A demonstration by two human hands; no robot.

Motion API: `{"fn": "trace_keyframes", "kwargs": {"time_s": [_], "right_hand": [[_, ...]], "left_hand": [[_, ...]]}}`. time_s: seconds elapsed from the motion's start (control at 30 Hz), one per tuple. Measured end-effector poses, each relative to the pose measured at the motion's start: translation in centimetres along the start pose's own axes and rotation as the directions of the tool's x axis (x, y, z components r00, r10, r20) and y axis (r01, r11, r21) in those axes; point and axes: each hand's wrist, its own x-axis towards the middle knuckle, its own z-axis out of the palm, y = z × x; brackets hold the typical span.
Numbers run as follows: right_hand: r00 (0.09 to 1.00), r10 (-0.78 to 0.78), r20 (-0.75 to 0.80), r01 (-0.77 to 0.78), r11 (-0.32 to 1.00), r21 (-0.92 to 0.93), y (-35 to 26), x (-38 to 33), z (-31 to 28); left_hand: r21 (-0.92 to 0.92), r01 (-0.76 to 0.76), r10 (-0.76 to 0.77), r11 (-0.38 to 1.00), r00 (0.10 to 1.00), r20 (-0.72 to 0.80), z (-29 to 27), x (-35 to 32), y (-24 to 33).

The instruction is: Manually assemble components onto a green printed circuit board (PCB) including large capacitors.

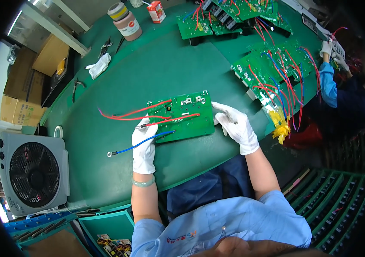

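A green circuit board point(186, 122) is held up over the green table mat, with red wires point(141, 115) and one blue wire point(141, 143) trailing from its face to the left. My left hand point(143, 147), in a white glove, is closed on the board's left edge, its fingers partly hidden behind the wires and board. At the right edge is my right hand point(238, 128), also gloved, with fingers extended and slightly apart. Its fingertips come right up to the edge; whether they touch it I cannot tell.
Wired circuit boards point(276, 73) lie at the right, more boards point(229, 19) at the back. A jar point(126, 25), a drink carton point(156, 12), pliers point(77, 89) and a crumpled white glove point(99, 66) are farther off. A fan point(34, 173) stands left; a co-worker point(341, 81) sits right.
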Motion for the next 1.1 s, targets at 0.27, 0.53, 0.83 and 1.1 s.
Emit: {"fn": "trace_keyframes", "kwargs": {"time_s": [0.27, 0.53, 0.83, 1.1], "right_hand": [[0.954, -0.243, -0.175, 0.222, 0.966, -0.128, 2.7, -0.1, 1.0], [0.796, -0.594, -0.121, 0.475, 0.735, -0.484, 1.6, -0.9, 0.5], [0.775, -0.631, 0.033, 0.455, 0.521, -0.722, -0.1, -2.6, -1.3], [0.761, -0.643, 0.081, 0.459, 0.446, -0.768, -0.7, -3.3, -1.1]], "left_hand": [[-0.187, 0.075, -0.037, 0.980, 0.979, 0.200, 4.3, -1.0, 2.8], [-0.001, 0.075, -0.074, 0.997, 0.980, 0.183, 1.4, -0.4, -0.2], [0.035, 0.011, -0.019, 0.999, 0.969, 0.248, 1.0, -0.3, -0.4], [0.056, 0.012, -0.026, 0.998, 0.969, 0.244, 1.1, -0.6, 0.0]]}}
